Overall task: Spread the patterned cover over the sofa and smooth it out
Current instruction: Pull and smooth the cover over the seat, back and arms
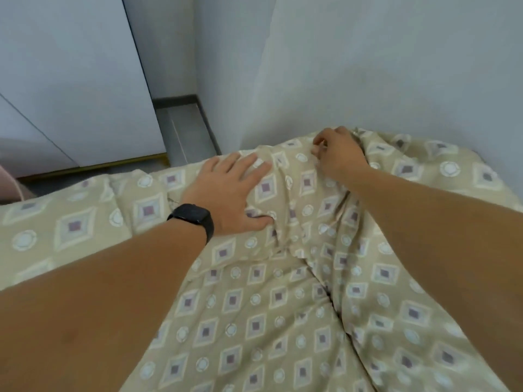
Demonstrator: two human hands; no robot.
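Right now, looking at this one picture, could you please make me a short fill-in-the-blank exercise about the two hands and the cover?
1. The left hand lies flat with ____ fingers on the patterned cover.
2. The right hand ____ a bunched fold of the cover near the wall.
3. A black watch sits on the ____ wrist.
4. Between the two forearms the cover is still ____.

Missing words: straight; pinches; left; wrinkled
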